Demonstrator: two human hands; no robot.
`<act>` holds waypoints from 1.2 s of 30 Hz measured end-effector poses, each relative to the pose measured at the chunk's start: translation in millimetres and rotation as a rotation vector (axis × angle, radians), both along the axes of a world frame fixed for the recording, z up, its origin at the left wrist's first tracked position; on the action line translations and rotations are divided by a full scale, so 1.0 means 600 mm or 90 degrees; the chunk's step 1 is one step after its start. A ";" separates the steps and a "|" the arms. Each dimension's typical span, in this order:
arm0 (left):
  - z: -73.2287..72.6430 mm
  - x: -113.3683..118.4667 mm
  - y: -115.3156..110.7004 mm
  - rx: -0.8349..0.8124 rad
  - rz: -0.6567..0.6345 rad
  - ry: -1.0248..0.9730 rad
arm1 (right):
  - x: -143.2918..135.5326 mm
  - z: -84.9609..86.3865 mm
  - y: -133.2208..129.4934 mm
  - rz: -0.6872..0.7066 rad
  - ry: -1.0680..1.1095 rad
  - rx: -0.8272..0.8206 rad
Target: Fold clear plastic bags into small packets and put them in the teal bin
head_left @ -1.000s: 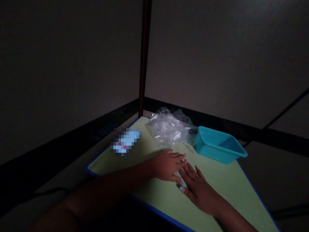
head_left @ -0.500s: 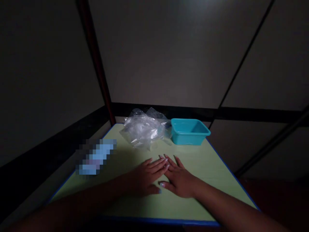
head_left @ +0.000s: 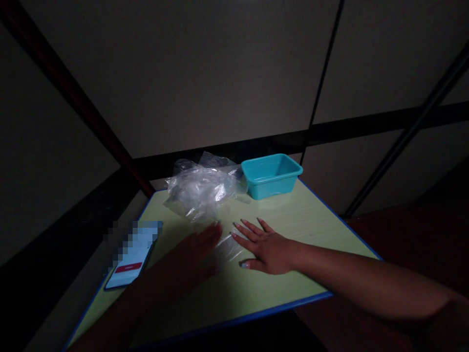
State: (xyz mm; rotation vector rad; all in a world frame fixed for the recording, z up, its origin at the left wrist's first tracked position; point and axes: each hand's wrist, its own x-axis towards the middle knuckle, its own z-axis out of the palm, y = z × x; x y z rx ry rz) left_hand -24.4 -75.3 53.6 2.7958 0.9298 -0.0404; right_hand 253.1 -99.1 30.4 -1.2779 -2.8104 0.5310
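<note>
My right hand (head_left: 269,250) lies palm down on the pale green table (head_left: 293,220), its fingers spread and nothing in them. To its left, my left hand (head_left: 198,252) is stretched out palm down over the table, in shadow and slightly blurred. Its fingers are extended, close together. Between the hands lies a flat piece of clear plastic (head_left: 231,248), near the fingertips of both. Beyond them sits a crumpled heap of clear plastic bags (head_left: 200,190). What lies under my palms is hidden.
A turquoise plastic basin (head_left: 273,186) stands at the back right, touching or close to the bags. On the left edge lies a phone (head_left: 134,259) with a lit screen, partly pixelated. A blue rim (head_left: 242,318) borders the table. Panelled walls (head_left: 227,88) rise behind it.
My hands, overlapping at the fingertips before, have come apart, and the clear plastic piece now shows between them. The view has tilted and turned, so the table sits at a slant.
</note>
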 end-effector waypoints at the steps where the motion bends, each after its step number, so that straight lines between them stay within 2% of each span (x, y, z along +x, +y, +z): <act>1: -0.010 0.008 0.002 0.019 -0.009 -0.026 | 0.000 0.001 0.000 0.000 -0.001 0.000; 2: -0.020 0.015 0.004 0.033 -0.026 -0.050 | 0.000 0.002 0.000 0.000 -0.002 0.000; 5: -0.045 0.028 0.005 -0.013 -0.139 -0.078 | 0.000 0.004 0.000 0.006 0.001 -0.003; 8: -0.049 0.025 0.003 -0.056 -0.178 -0.085 | 0.000 0.005 0.000 0.008 0.006 -0.010; 14: -0.038 0.021 0.006 -0.075 -0.180 -0.117 | 0.001 0.005 -0.001 0.004 -0.002 -0.018; 21: -0.054 0.026 0.012 -0.108 -0.160 -0.124 | 0.003 0.003 -0.002 -0.017 0.039 0.022; 24: -0.058 0.026 0.011 -0.092 -0.170 -0.140 | 0.001 0.003 -0.003 -0.020 0.068 0.046; 27: -0.058 0.024 0.010 -0.050 -0.168 -0.152 | -0.003 0.004 -0.003 0.019 0.067 0.032; 30: -0.055 0.021 0.012 -0.017 -0.158 -0.156 | -0.006 0.005 -0.002 0.018 0.059 0.024; 33: -0.054 0.017 0.015 -0.012 -0.157 -0.134 | -0.006 0.004 -0.001 -0.003 0.058 0.037; 36: -0.055 0.017 0.017 -0.020 -0.166 -0.115 | -0.003 0.003 0.000 0.019 0.046 0.023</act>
